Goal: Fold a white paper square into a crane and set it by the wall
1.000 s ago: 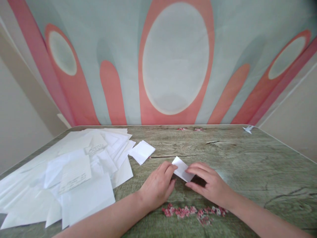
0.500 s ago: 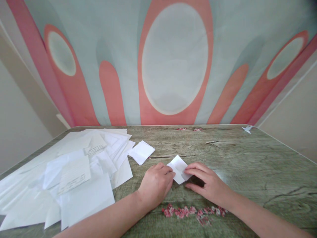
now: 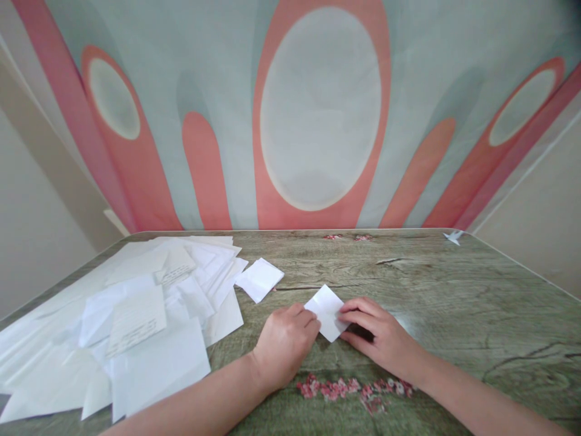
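Note:
A small white square of paper (image 3: 327,309) with faint creases is turned cornerwise between my hands, just above the table. My left hand (image 3: 288,339) is closed on its left corner, fingers curled over with the thumb hidden. On the opposite corner, my right hand (image 3: 374,333) pinches the paper, its fingers on top and its thumb at the lower edge. Behind my left hand lies a small stack of similar white paper squares (image 3: 260,280).
A heap of loose white sheets (image 3: 158,363), some with writing, covers the left of the wood-grain table (image 3: 476,315). A small folded paper bird (image 3: 452,237) sits at the far right edge. A patterned curtain (image 3: 236,121) hangs behind the table.
The paper's near corner has shifted slightly toward me and its surface lies flatter. My right thumb has come up against the paper's edge. Both hands stay almost in place.

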A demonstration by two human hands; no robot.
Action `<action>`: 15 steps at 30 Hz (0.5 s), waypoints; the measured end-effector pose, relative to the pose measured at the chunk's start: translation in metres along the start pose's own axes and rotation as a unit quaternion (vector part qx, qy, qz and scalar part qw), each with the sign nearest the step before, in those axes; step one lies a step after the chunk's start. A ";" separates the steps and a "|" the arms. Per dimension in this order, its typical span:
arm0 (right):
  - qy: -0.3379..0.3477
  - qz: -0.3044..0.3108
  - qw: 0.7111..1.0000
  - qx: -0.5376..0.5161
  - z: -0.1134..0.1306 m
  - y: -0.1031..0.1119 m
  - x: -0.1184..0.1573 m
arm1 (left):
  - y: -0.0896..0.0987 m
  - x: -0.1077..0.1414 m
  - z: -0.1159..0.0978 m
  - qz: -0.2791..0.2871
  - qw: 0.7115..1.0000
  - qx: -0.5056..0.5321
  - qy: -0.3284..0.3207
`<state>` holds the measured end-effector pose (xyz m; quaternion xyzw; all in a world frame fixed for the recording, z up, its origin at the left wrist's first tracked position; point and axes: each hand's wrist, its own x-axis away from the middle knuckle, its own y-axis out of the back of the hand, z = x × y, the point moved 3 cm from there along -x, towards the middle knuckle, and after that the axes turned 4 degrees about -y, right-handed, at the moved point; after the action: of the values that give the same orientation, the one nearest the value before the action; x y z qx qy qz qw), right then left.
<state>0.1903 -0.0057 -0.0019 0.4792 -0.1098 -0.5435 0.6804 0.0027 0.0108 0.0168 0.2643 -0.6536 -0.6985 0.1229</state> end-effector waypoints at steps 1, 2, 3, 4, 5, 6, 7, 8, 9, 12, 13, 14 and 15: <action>0.001 0.000 1.000 0.000 0.000 0.000 0.000 | 0.000 0.000 0.000 -0.001 1.000 0.000 -0.001; 0.000 -0.001 1.000 0.001 0.001 0.000 0.001 | 0.000 0.001 0.000 -0.002 1.000 0.000 -0.003; -0.001 -0.002 1.000 0.002 0.001 0.000 0.001 | 0.000 0.001 0.000 -0.005 1.000 0.000 -0.005; -0.001 -0.003 1.000 0.003 0.000 0.000 0.001 | 0.000 0.001 0.001 -0.008 1.000 0.000 -0.007; -0.001 -0.002 1.000 0.005 0.000 0.000 0.001 | 0.000 0.001 0.001 -0.011 1.000 0.001 -0.009; 0.000 -0.001 1.000 0.006 0.000 0.000 0.001 | 0.000 0.002 0.001 -0.014 1.000 0.002 -0.011; 0.000 -0.002 1.000 0.006 -0.001 -0.001 0.002 | 0.000 0.002 0.001 -0.016 1.000 0.003 -0.011; 0.000 -0.002 1.000 0.005 -0.001 -0.001 0.002 | 0.000 0.002 0.001 -0.017 1.000 0.003 -0.011; 0.001 -0.003 1.000 0.003 -0.001 -0.001 0.002 | 0.000 0.002 0.001 -0.017 1.000 0.004 -0.011; -0.003 -0.009 1.000 -0.004 0.000 0.000 0.001 | 0.000 0.002 0.001 -0.014 1.000 0.002 -0.010; -0.005 -0.011 1.000 -0.005 0.001 0.001 0.001 | 0.000 0.002 0.001 -0.012 1.000 0.002 -0.010; -0.009 -0.015 1.000 -0.007 0.002 0.001 0.001 | 0.000 0.002 0.001 -0.010 1.000 0.002 -0.010; -0.013 -0.020 1.000 -0.010 0.002 0.002 0.001 | 0.000 0.002 0.001 -0.009 1.000 0.004 -0.010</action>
<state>0.1903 -0.0078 0.0002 0.4672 -0.1037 -0.5647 0.6724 0.0004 0.0105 0.0164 0.2634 -0.6549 -0.6998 0.1095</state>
